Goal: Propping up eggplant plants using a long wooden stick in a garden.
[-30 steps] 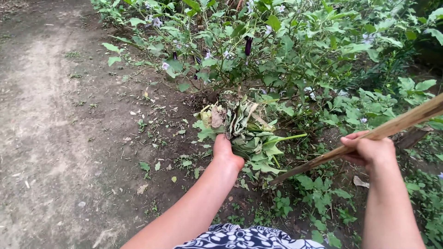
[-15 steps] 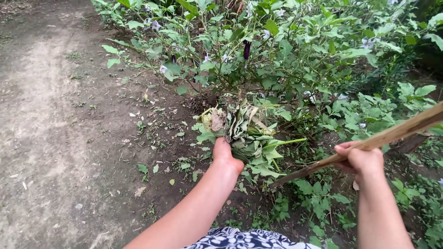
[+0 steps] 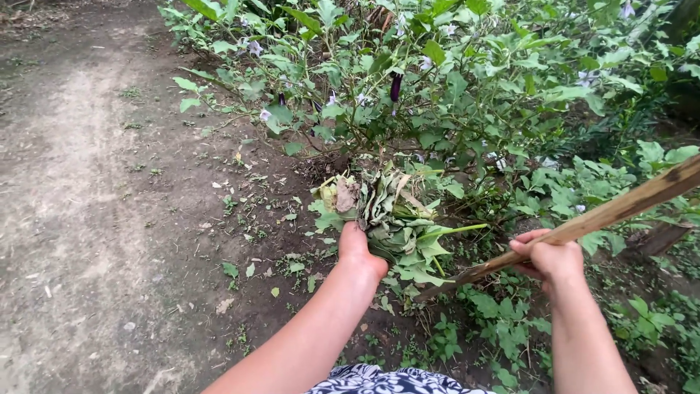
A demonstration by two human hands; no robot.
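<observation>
While a flowering green shrub [image 3: 467, 87] fills the background above bare soil [image 3: 95, 204], the left hand [image 3: 355, 244] clenches a bundle of wilted, curled green-brown leaves [image 3: 386, 211] at the shrub's base. Angled down to the ground, a long wooden stick [image 3: 583, 222] is gripped by the right hand [image 3: 548, 255].

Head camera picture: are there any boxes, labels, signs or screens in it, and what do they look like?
None: no package, label, sign or screen shows.
Left hand: holds a bunch of wilted green leaves.
Right hand: holds a long brown wooden stick.
</observation>
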